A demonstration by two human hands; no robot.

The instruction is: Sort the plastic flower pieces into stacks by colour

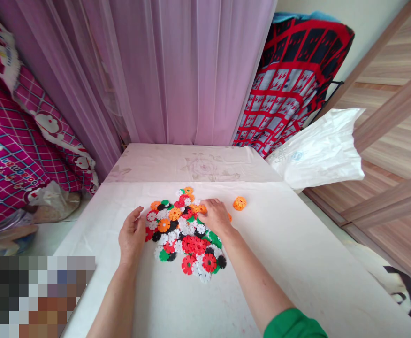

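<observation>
Plastic snowflake discs with notched rims lie in a loose pile in the middle of the table, among them a red disc, a white disc, a green disc and a black disc. My right hand reaches to the pile's far right side, its fingers closed at an orange disc. Beside the pile's left edge, my left hand rests with loosely bent fingers and nothing in it. To the right of my right hand sits a small orange stack of discs.
A pale cloth with a faint flower print covers the table. Purple curtains hang behind its far edge. A white plastic bag stands at the right, near wooden doors. Pink checked fabric hangs at the left.
</observation>
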